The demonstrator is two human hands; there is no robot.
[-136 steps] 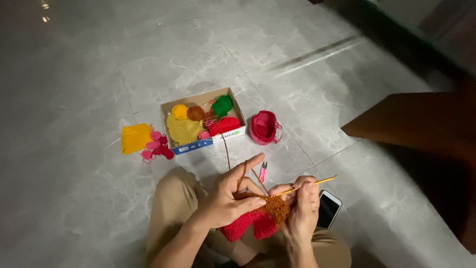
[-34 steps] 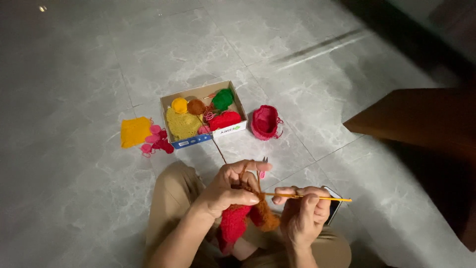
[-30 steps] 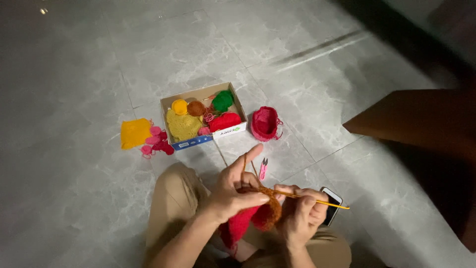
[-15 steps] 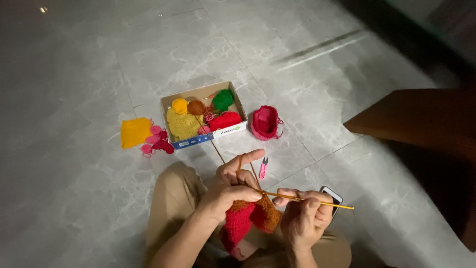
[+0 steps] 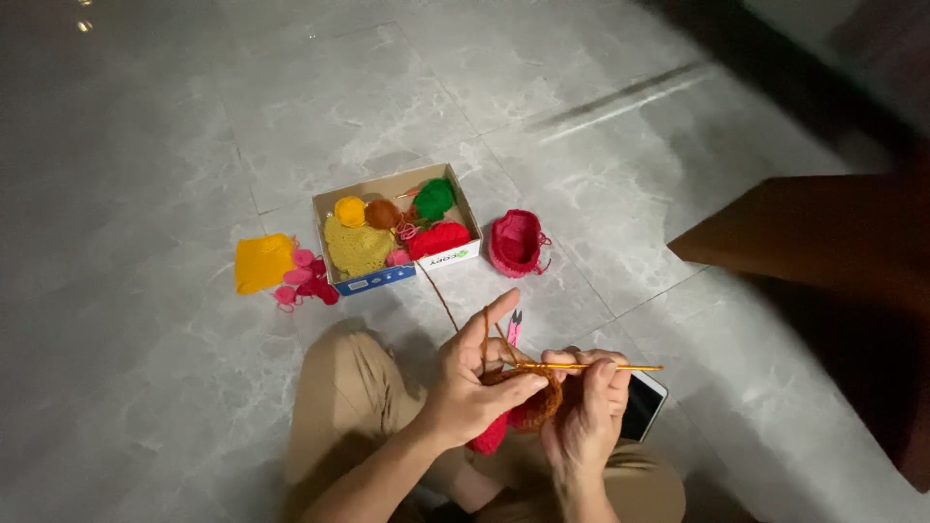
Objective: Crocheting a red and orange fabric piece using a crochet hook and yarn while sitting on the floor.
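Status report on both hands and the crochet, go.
Left hand pinching the orange-and-red crochet piece, yarn strand over its forefinger. Right hand gripping the crochet hook. Phone on the floor beside the right hand, nothing blocking.

A home: polished grey marble floor tiles (image 5: 194, 126), dark wooden furniture (image 5: 833, 232), yarn box (image 5: 392, 281).

Two bare hands are seen from above, the left hand (image 5: 470, 387) and the right hand (image 5: 586, 416), with no gloves, rings or watch visible. The forearms are uncovered, no sleeves being shown down to the frame's lower edge. The legs are clad in plain khaki trousers (image 5: 339, 407), loosely creased at the knees.
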